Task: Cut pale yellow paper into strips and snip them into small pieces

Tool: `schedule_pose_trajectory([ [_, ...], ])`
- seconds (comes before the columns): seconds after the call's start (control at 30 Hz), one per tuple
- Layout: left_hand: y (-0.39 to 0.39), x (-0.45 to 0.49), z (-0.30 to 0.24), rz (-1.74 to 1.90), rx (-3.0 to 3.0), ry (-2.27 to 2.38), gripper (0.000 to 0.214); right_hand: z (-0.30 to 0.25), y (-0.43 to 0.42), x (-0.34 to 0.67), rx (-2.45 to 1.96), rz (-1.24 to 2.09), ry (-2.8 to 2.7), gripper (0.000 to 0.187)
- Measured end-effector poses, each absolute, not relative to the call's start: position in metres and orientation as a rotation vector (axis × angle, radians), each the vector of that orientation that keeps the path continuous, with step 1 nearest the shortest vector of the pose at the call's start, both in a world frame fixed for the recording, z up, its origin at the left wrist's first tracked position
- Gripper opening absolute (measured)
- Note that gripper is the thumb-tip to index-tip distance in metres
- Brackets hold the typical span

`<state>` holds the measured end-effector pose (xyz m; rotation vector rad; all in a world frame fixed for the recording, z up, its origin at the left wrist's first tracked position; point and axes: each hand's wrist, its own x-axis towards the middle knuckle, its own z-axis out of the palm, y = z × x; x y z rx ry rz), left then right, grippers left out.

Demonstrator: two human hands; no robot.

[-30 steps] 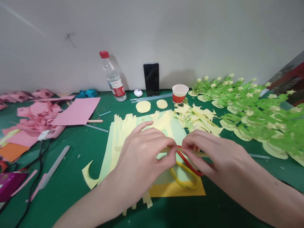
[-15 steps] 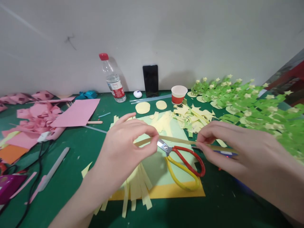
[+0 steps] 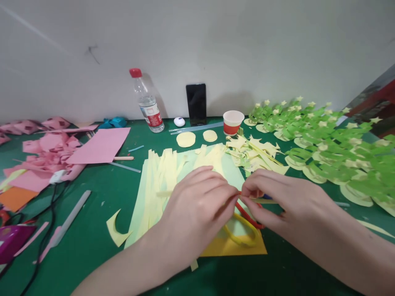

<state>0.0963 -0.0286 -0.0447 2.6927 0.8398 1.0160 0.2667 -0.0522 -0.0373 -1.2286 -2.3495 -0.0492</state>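
Evidently, the left hand (image 3: 200, 201) and right hand (image 3: 286, 199) pinch one narrow paper strip (image 3: 266, 201), fingertips meeting above the near right corner of the sheet stack (image 3: 233, 248) on the counter (image 3: 92, 230). Uneven pulling could crease or tear it; a lowered hand could catch the scissors (image 3: 242, 243) beneath or scatter loose strips (image 3: 166, 166) along the stack's left edge.

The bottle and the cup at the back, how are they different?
The bottle is tall and slim, but the cup is short and wide. The bottle has a red cap; the cup is open on top. Clear liquid shows through the bottle, but the cup isn't see-through. Both have some red and stand on the green table.
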Motion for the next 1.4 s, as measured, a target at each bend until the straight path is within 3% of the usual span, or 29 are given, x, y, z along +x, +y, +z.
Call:
schedule_pose_trajectory([
  [0.3,-0.024,0.096,-0.043,0.949,2.646,0.948,0.017,-0.041,-0.053,0.272,-1.173,-0.067,-2.513,0.035],
  [0.9,0.024,0.044,-0.028,1.259,2.672,1.671,0.01,-0.021,-0.052,0.29,-1.41,-0.089,-2.184,0.018],
  [1.0,0.014,0.055,-0.026,1.418,2.632,1.54,0.012,-0.021,-0.052,0.29,-1.435,0.007,-2.208,0.017],
  [1.13,-0.015,0.084,-0.031,1.233,2.959,0.978,0.015,-0.019,-0.05,0.28,-1.385,0.201,-2.267,0.017],
  [1.2,-0.025,0.093,-0.038,1.103,2.95,0.916,0.008,-0.02,-0.049,0.274,-1.345,0.243,-2.262,0.017],
  [1.4,-0.029,0.093,-0.046,1.024,2.86,0.894,0.014,-0.022,-0.047,0.266,-1.332,0.337,-2.213,0.016],
])
